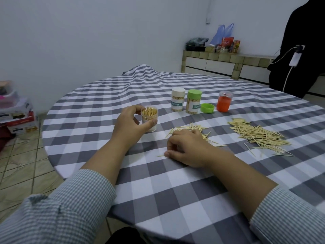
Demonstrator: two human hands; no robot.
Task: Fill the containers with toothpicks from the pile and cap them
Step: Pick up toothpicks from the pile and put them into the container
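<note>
Container [149, 118] within left hand [131, 123]

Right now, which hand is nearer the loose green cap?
Right. The right hand rests on the small toothpick pile, below and left of the green cap. The left hand grips the open container, farther left of the cap.

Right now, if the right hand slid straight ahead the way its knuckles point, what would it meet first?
The small toothpick pile that the right hand already touches at its curled fingers; beyond it, probably the loose green cap, though depth is unclear.
</note>
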